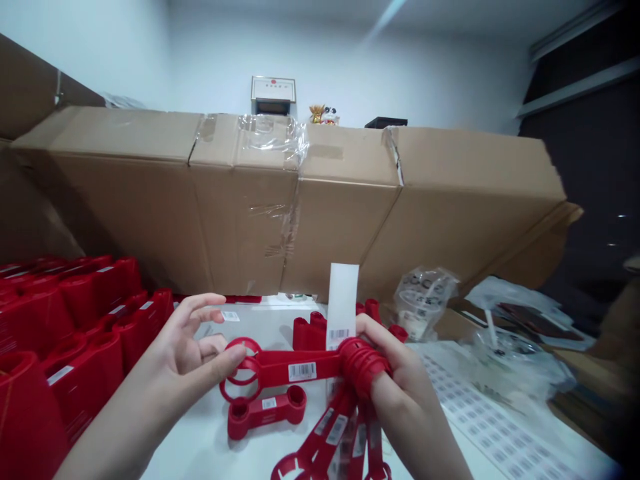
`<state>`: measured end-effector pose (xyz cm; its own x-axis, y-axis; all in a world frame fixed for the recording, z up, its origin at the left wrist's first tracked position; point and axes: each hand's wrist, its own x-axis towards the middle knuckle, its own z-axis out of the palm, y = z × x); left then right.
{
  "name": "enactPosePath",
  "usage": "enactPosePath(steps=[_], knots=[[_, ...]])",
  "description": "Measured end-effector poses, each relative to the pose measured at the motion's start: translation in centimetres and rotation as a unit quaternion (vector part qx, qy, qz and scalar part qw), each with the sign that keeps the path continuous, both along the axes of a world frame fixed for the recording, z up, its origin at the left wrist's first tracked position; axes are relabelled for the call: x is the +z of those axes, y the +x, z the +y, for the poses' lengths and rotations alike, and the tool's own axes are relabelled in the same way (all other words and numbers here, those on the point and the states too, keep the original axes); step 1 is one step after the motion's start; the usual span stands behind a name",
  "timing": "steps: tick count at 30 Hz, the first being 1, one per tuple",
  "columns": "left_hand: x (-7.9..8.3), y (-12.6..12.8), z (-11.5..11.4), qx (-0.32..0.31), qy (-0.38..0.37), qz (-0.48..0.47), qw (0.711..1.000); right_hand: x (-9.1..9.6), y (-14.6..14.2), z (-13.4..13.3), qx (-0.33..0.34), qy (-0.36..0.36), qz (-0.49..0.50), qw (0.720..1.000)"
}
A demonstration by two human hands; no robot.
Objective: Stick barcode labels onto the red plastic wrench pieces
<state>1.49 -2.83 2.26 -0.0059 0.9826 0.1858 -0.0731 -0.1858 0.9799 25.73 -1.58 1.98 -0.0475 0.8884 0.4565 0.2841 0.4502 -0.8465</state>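
My right hand (pixel 400 380) is closed round a bunch of red ring-ended pieces (pixel 357 363), their rings stacked over its thumb. Several hang down from it with barcode labels on their flat bars. One red ring-ended piece (pixel 303 370), labelled with a barcode, stretches left from the bunch to my left hand (pixel 195 353). The left thumb lies against its far ring, while the other fingers are curled apart from it. A white strip (pixel 343 293) with a barcode stands up beside the right fingers; whether they grip it is unclear. Below lies a red double-ended piece (pixel 267 410) with a label.
Many red pieces (pixel 95 347) are stacked at the left. A large cardboard box (pixel 250 220) spans the back. Sheets of barcode labels (pixel 495 420) lie at the right, near a plastic cup in a bag (pixel 420 303) and a clear plastic bag (pixel 520 363).
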Motion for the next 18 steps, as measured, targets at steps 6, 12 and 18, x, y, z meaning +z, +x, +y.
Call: enactPosePath(steps=[6, 12, 18], knots=[[-0.6, 0.2, 0.5, 0.004, 0.082, -0.002, 0.997, 0.3, -0.2, 0.0, 0.001, -0.011, -0.005, 1.0], [-0.2, 0.6, 0.0, 0.042, 0.086, 0.038, 0.995, 0.4, -0.2, -0.2, 0.02, -0.017, 0.002, 1.0], [0.0, 1.4, -1.7, 0.185, 0.124, 0.106, 0.969, -0.3, -0.4, 0.0, 0.013, -0.037, -0.004, 0.999]])
